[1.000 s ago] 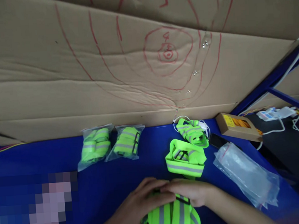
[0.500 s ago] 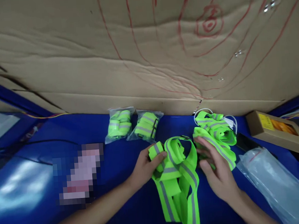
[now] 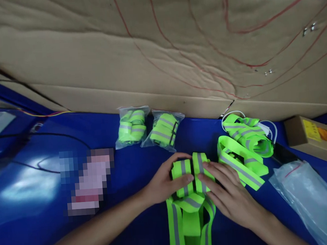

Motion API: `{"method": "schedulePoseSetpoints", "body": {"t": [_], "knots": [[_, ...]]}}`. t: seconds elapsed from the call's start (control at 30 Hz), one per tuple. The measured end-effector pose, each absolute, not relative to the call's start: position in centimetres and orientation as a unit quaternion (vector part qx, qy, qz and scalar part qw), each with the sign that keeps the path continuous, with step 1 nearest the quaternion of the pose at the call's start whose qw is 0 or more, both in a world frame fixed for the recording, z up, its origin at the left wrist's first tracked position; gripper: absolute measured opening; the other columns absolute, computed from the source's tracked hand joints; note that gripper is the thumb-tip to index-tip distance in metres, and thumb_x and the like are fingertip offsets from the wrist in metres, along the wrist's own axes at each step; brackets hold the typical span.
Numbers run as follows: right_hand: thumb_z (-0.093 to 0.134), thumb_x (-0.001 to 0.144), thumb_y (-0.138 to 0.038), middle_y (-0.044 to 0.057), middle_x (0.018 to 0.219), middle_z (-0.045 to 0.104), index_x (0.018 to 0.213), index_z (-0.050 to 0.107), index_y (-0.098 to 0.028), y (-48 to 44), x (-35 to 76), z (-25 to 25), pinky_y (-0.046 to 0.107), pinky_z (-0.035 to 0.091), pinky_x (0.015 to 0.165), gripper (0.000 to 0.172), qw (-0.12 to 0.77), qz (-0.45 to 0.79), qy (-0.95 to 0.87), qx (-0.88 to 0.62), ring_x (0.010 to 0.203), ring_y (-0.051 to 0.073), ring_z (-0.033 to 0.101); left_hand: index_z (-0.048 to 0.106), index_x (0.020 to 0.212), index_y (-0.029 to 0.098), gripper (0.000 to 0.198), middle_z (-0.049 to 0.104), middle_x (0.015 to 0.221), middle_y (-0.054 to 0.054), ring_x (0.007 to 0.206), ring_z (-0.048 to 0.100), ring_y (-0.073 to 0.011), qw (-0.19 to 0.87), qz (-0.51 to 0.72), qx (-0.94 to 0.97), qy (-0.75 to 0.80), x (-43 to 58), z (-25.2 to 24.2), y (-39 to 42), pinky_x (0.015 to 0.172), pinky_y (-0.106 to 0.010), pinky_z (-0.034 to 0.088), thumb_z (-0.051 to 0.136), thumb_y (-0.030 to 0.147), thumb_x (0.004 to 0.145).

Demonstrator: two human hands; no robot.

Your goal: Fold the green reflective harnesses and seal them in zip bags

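My left hand (image 3: 162, 182) is closed around a coiled part of a neon-green reflective strap (image 3: 181, 168) with a grey stripe, its thumb lying across the front. Right beside it, the fingers of my right hand (image 3: 230, 192) are wrapped round a second green roll (image 3: 199, 164), upright and nearly touching the first. Loose lengths of strap (image 3: 175, 226) hang in loops below both rolls toward the near edge. Behind my right hand lie a loose green strap (image 3: 239, 169) and a tangled green strap pile (image 3: 245, 133). My palms and some fingertips are hidden.
Two clear bags of rolled green straps, a left one (image 3: 132, 128) and a right one (image 3: 164, 131), sit near the cardboard wall (image 3: 92, 60). A pixelated pinkish item (image 3: 92, 181) lies left. At right are clear plastic bags (image 3: 308, 198) and a cardboard box (image 3: 295, 132). Black cables (image 3: 60, 135) cross the left side.
My right hand has moved left from beside the loose straps and closed on the second roll. That roll now stands upright against the first. The view has shifted slightly.
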State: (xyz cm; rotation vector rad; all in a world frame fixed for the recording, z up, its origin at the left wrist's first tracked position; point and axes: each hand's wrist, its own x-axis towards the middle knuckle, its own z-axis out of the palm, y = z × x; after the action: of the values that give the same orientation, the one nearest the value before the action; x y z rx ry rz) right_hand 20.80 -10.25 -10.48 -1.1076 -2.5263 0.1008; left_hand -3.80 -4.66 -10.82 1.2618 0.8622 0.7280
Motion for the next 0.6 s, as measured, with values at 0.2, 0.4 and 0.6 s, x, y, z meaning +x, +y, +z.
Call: {"method": "schedulePoseSetpoints", "body": {"t": [0.2,0.4,0.6], "knots": [[0.058,0.097,-0.025,0.011,0.135,0.067,0.152,0.047,-0.027,-10.5,21.7,-10.2,0.05,0.048,0.106,0.056,0.242,0.07,-0.888,-0.384,0.126,0.031,0.061,0.002,0.162,0.037,0.136,0.058,0.143,-0.013,0.13,0.06,-0.0338,0.798,0.224,0.501,0.248,-4.3,-10.4,-5.7,0.107,-0.049,0.05,0.092,0.052,0.061],[0.061,0.098,-0.035,0.008,0.105,0.076,0.12,0.068,-0.024,-10.9,21.0,-10.1,0.035,0.059,0.082,0.026,0.314,0.306,-0.734,-0.518,0.094,0.026,0.072,0.022,0.16,0.031,0.112,0.048,0.15,-0.016,0.138,0.052,-0.0336,0.664,0.258,0.633,0.303,-3.8,-11.1,-6.4,0.113,-0.05,0.045,0.089,0.039,0.071],[0.054,0.099,-0.053,0.003,0.084,0.071,0.119,0.067,-0.026,-10.9,19.7,-9.7,0.031,0.06,0.076,0.036,0.315,0.503,-0.562,-0.576,0.092,0.025,0.07,0.022,0.157,0.033,0.107,0.034,0.159,-0.017,0.145,0.041,-0.0359,0.491,0.347,0.75,0.277,-3.3,-12.3,-7.0,0.114,-0.051,0.044,0.089,0.035,0.073]]}}
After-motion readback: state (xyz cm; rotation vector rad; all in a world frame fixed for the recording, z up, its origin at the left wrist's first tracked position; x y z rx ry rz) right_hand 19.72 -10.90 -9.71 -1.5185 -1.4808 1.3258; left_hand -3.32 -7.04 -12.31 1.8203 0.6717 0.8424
